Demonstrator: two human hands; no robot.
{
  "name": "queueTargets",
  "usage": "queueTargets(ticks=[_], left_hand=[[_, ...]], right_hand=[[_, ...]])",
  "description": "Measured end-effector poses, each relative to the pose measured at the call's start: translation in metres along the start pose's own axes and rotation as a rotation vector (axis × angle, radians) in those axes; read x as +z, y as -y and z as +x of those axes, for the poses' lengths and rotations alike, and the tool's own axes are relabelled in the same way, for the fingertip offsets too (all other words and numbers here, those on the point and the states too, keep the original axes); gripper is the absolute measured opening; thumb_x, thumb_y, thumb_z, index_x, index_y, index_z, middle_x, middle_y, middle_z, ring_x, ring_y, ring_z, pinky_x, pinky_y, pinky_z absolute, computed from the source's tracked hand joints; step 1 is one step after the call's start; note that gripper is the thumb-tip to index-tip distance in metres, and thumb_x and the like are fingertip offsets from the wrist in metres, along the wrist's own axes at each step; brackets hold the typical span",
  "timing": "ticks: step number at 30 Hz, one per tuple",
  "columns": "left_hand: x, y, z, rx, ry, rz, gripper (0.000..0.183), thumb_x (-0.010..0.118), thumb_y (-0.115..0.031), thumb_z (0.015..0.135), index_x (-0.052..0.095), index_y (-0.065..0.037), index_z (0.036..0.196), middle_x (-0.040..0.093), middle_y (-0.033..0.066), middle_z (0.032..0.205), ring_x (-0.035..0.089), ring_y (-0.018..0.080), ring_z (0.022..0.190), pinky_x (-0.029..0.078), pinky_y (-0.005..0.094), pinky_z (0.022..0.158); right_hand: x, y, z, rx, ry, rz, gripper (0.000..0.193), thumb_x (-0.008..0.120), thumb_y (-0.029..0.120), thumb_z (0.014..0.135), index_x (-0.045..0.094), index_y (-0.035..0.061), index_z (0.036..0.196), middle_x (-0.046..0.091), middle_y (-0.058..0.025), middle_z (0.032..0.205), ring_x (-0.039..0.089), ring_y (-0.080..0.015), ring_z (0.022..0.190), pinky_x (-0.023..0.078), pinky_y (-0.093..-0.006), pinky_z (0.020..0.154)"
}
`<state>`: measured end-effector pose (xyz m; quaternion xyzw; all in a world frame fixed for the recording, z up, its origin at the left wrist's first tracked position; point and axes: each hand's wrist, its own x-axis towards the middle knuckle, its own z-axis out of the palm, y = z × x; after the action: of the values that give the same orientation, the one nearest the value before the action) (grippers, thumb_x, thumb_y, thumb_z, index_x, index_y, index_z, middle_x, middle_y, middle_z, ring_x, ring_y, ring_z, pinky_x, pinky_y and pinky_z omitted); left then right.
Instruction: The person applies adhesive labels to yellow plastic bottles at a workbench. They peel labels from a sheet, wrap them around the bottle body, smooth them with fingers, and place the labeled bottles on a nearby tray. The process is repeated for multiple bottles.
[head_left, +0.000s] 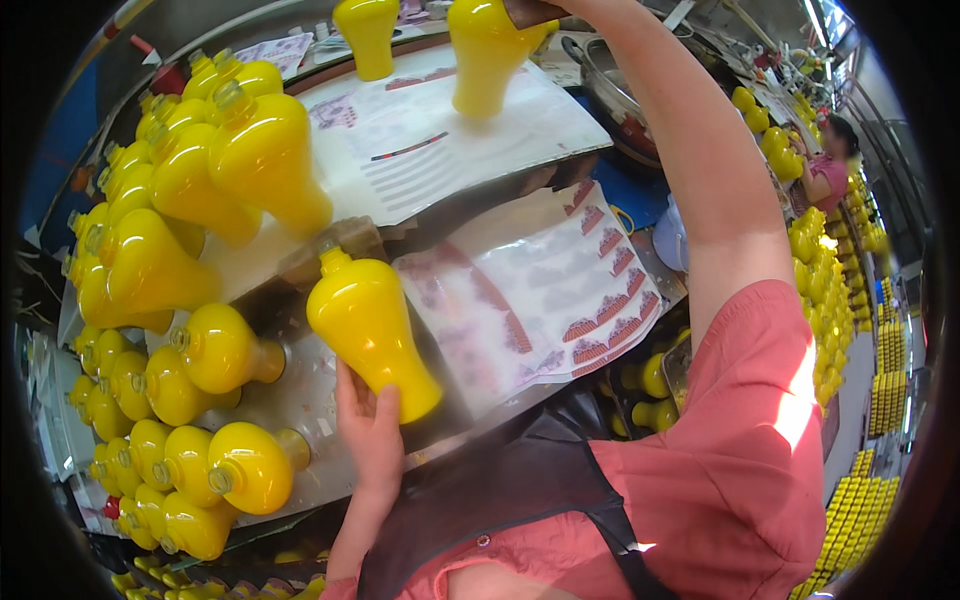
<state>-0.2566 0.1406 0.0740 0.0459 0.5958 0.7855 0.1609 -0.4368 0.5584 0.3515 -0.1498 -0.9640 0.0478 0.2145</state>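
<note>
My left hand point(374, 440) is closed round the lower body of a glossy yellow bottle point(365, 320) with a narrow clear neck. This bottle leans, neck toward the upper left, in front of the bench. My right arm reaches far across to the top edge, where my right hand point(560, 4) is mostly cut off and its fingers cannot be made out. Beside that hand a flat brown piece point(530, 13) lies against another yellow bottle point(485, 60), whose top is out of view. A further yellow bottle point(367, 40) stands to its left.
Many yellow bottles point(265, 150) crowd the left side, some lying with necks outward. Printed decal sheets point(540, 280) and a white sheet point(430, 170) cover the bench. A metal pan point(605, 85) sits beyond my right arm. At far right a person point(830, 170) handles yellow bottles.
</note>
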Motion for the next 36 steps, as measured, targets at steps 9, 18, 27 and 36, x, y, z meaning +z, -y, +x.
queueTargets(ticks=[9,18,27,36], left_hand=[[0.002,0.002,0.000,0.055,-0.016,0.060,0.070,0.051,0.005,0.097,0.023,0.007,0.161,0.045,0.0188,0.156,0.046,0.0261,0.142,0.035,0.0373,0.118],[0.003,0.004,0.001,0.059,-0.050,0.078,0.069,0.051,0.005,0.098,0.022,0.008,0.161,0.043,0.0192,0.158,0.046,0.0263,0.143,0.036,0.0373,0.118],[0.002,-0.003,0.002,0.063,-0.022,0.079,0.071,0.046,-0.002,0.103,0.015,-0.007,0.167,0.044,0.0163,0.157,0.047,0.0241,0.141,0.037,0.0345,0.116],[-0.007,-0.012,0.038,0.052,0.098,-0.158,0.069,0.043,-0.021,0.111,0.004,-0.006,0.167,0.027,0.0147,0.167,0.034,0.0230,0.149,0.028,0.0319,0.121]], right_hand=[[0.006,-0.041,-0.011,0.166,0.074,0.002,0.048,0.078,0.048,0.078,0.079,0.0019,0.089,0.075,-0.0222,0.089,0.074,-0.0375,0.087,0.058,-0.0433,0.081],[0.008,-0.036,-0.031,0.051,0.109,-0.085,0.042,0.075,0.044,0.084,0.079,0.0021,0.088,0.075,-0.0219,0.089,0.073,-0.0364,0.087,0.057,-0.0442,0.082],[0.001,0.020,-0.154,-0.118,-0.167,0.259,0.046,0.067,0.027,0.092,0.064,-0.0042,0.126,0.073,-0.0233,0.107,0.070,-0.0368,0.098,0.054,-0.0413,0.087],[0.129,0.131,-0.329,-0.011,0.447,0.750,0.075,0.075,0.031,0.090,0.045,0.0074,0.155,0.071,-0.0107,0.094,0.061,-0.0124,0.069,0.051,-0.0282,0.068]])
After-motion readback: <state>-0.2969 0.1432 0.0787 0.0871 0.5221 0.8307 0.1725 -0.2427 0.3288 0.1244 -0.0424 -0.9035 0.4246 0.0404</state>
